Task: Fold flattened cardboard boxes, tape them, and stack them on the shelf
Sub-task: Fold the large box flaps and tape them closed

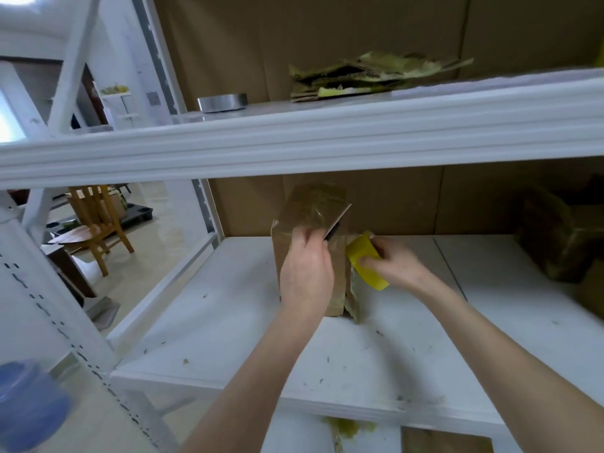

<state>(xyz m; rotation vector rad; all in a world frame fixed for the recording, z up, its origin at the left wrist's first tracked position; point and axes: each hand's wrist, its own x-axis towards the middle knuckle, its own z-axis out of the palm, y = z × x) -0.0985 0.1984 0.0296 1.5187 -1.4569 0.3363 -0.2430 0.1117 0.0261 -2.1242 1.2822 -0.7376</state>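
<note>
A small brown cardboard box point(313, 207) stands upright on the white shelf board point(248, 335), its upper part covered with shiny tape. My left hand point(305, 273) grips the box's front face near the top, fingers curled over an open flap edge. My right hand point(394, 264) holds a yellow tape dispenser point(366, 261) against the box's right side. A strip of tape runs down that side of the box.
Folded taped boxes point(562, 237) sit at the right end of the same shelf. The upper shelf point(294, 138) carries a roll of tape point(222, 102) and flattened cardboard point(376, 75). A wooden chair point(98, 220) stands on the floor to the left.
</note>
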